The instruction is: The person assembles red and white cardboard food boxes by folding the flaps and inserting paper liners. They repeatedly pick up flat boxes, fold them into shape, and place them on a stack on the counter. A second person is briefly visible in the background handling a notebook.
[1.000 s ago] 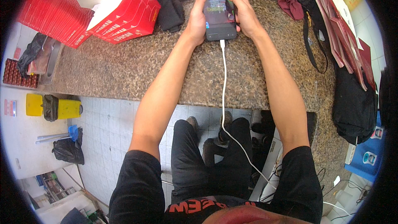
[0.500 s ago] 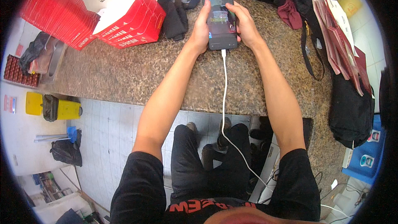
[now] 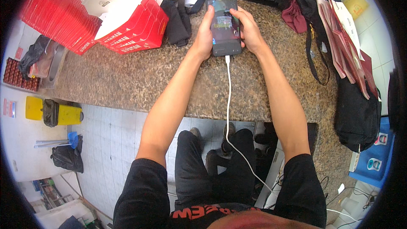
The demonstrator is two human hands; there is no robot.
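Observation:
Between my two hands I hold a dark smartphone (image 3: 224, 25) upright above the far part of the stone counter (image 3: 169, 87), its screen lit. My left hand (image 3: 205, 36) wraps the phone's left edge, thumb along the side. On the opposite edge, my right hand (image 3: 251, 29) grips it with the thumb over the screen; the fingers behind are mostly hidden. A white charging cable (image 3: 229, 89) is plugged into the phone's bottom end and runs down over the counter's near edge, past my lap.
Red and white cartons (image 3: 133, 29) are stacked at the far left. On the right lie a black bag (image 3: 358, 118), dark red folders (image 3: 343, 46) and a maroon cloth (image 3: 294, 17). Dark cloth (image 3: 176, 23) sits beside the cartons. A yellow bin (image 3: 69, 113) stands on the floor at left.
The view has shifted slightly, so the counter and the phone sit a little lower in the picture. The right thumb has shifted slightly on the screen; both hands still hold the phone.

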